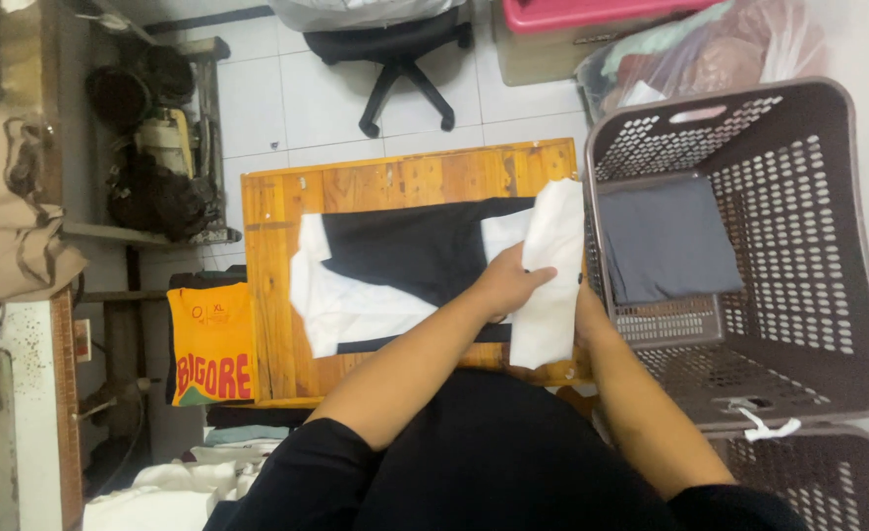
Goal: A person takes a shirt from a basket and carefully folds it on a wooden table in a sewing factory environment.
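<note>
A black-and-white garment [405, 258] lies spread on a small wooden table [287, 197]. My left hand [508, 280] presses on a folded white part of the garment [552, 246] at the table's right end, fingers gripping the cloth. My right hand [589, 313] is mostly hidden behind that white fold, at the edge next to the basket; it seems to hold the cloth from beneath. A brown plastic laundry basket [828, 246] stands just right of the table with a folded grey garment [666, 236] inside.
An orange printed shirt [210, 344] hangs left of the table. A black office chair [395, 49] stands beyond it. A second brown basket [828, 482] sits lower right. Bags of clothes [710, 49] and a pink bin [572, 12] are behind the basket. Sewing equipment [154, 147] is on the left.
</note>
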